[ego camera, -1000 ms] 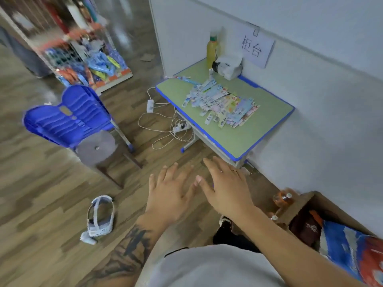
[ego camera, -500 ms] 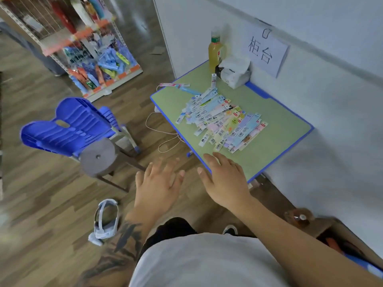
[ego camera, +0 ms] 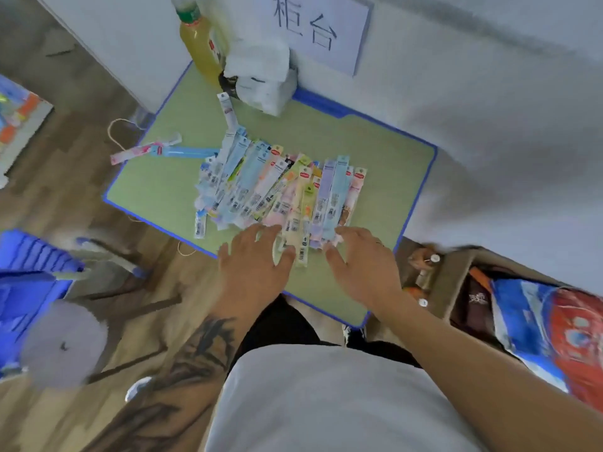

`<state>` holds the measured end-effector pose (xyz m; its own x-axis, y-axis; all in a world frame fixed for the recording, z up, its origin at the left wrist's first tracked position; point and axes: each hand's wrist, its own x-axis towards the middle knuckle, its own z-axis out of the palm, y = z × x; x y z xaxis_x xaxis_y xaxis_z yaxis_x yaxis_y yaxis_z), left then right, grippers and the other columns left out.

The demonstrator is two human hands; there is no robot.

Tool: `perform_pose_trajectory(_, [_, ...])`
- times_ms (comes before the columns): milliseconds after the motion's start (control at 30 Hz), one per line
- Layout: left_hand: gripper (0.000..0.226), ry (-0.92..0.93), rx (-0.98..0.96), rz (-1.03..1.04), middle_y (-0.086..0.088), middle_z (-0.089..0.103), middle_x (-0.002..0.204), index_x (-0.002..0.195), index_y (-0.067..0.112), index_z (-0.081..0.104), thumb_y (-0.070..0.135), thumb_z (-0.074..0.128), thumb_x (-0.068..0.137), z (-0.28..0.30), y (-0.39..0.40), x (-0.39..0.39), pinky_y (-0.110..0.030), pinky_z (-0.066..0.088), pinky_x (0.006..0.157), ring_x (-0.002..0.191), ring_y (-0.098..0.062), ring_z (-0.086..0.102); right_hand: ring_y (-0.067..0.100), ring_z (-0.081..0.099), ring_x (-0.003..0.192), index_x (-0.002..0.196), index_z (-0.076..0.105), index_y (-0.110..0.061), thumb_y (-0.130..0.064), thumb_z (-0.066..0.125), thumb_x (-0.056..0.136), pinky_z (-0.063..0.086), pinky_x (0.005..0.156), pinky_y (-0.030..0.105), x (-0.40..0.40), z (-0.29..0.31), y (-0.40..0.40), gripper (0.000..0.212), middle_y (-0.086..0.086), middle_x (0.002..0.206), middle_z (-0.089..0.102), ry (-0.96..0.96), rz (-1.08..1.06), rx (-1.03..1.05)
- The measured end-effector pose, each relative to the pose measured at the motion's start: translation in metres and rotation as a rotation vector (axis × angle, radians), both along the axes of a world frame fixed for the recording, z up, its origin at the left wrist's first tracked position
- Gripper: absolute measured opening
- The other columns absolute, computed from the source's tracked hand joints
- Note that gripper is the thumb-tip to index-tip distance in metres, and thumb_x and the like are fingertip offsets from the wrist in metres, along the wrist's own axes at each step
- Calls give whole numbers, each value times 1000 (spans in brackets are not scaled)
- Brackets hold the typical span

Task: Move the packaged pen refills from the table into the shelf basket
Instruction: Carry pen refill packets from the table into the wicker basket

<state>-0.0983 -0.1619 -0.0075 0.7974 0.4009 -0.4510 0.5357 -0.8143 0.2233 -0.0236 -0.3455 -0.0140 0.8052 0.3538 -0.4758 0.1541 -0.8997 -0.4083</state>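
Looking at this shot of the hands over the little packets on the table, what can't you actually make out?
Head view only:
- Print on the packaged pen refills: too small and blurred.
- Whether the left hand or right hand touches the packets: fingertips blurred.
- Shelf basket: outside the picture.
- Bottle: top cut off by the upper edge.
- Cardboard box: contents blurred.

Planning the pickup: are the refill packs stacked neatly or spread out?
Spread out: the refill packs lie fanned and overlapping across the green table.

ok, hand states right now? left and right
Left hand: open, fingers spread at the near edge of the pen refill packs, gripping nothing.
Right hand: open, fingers spread beside the packs, holding nothing.
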Motion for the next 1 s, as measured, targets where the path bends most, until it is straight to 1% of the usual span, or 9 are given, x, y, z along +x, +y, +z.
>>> perform_pose_trajectory(67, [44, -42, -65, -56, -1, 57, 138, 140, 33, 54, 55, 46, 102, -8, 19, 31, -45, 42, 103, 127, -27, 55, 29, 57, 127, 146, 50, -25, -53, 44, 104, 45, 106, 45, 9, -7, 17, 50, 4, 144, 54, 47, -127, -18])
perform_pose_trajectory(133, [32, 5, -121, -147, 0, 64, 116, 123, 29, 61, 50, 47, 104, -18, 34, 59, -39, 48, 85, 107, -26, 62, 30, 60, 119, 141, 54, -25, -52, 46, 104, 48, 100, 45, 20, -15, 32, 47, 6, 134, 59, 93, -257, -26])
perform_pose_trajectory(233, [31, 140, -145, -352, 3, 59, 86, 99, 22, 61, 49, 46, 105, -36, 44, 95, -33, 42, 66, 89, -25, 63, 28, 64, 101, 122, 63, -23, -49, 51, 102, 52, 86, 40, 41, -26, 47, 35, 5, 115, 68, 148, -485, 1])
perform_pose_trajectory(300, [40, 182, -140, -461, 3, 52, 73, 84, 20, 54, 54, 46, 103, -47, 45, 111, -31, 38, 61, 79, -26, 63, 25, 61, 90, 111, 65, -21, -46, 53, 102, 46, 74, 34, 52, -33, 53, 29, 3, 104, 70, 165, -603, -19])
perform_pose_trajectory(367, [50, 212, -139, -540, 3, 49, 68, 72, 22, 41, 62, 45, 101, -54, 45, 121, -31, 35, 58, 70, -25, 59, 25, 61, 88, 106, 64, -21, -47, 54, 101, 43, 72, 33, 59, -41, 58, 28, 2, 99, 69, 171, -665, -48])
perform_pose_trajectory(467, [56, 249, -142, -604, 4, 47, 68, 68, 23, 34, 70, 45, 98, -56, 42, 132, -30, 35, 59, 59, -16, 47, 25, 61, 88, 101, 60, -22, -54, 55, 98, 49, 73, 37, 62, -52, 67, 32, -2, 95, 67, 193, -717, -95])
perform_pose_trajectory(767, [36, 244, -155, -696, 2, 49, 71, 80, 21, 49, 47, 51, 104, -71, 46, 139, -31, 33, 59, 70, -27, 56, 29, 62, 81, 88, 56, -18, -41, 63, 99, 54, 73, 42, 56, -65, 71, 27, -1, 81, 61, 218, -846, -41])
perform_pose_trajectory(933, [51, 262, -100, -723, 2, 49, 70, 70, 21, 38, 60, 50, 101, -71, 51, 144, -32, 39, 64, 67, -26, 53, 22, 54, 66, 83, 53, -15, -32, 59, 102, 40, 57, 33, 48, -62, 69, 26, 0, 71, 56, 215, -811, -4])
perform_pose_trajectory(1000, [52, 270, -92, -714, 2, 51, 69, 69, 21, 39, 62, 50, 99, -70, 52, 145, -32, 42, 64, 64, -23, 53, 25, 52, 66, 84, 54, -13, -28, 56, 103, 38, 56, 34, 41, -60, 69, 25, 1, 70, 55, 201, -803, 11])
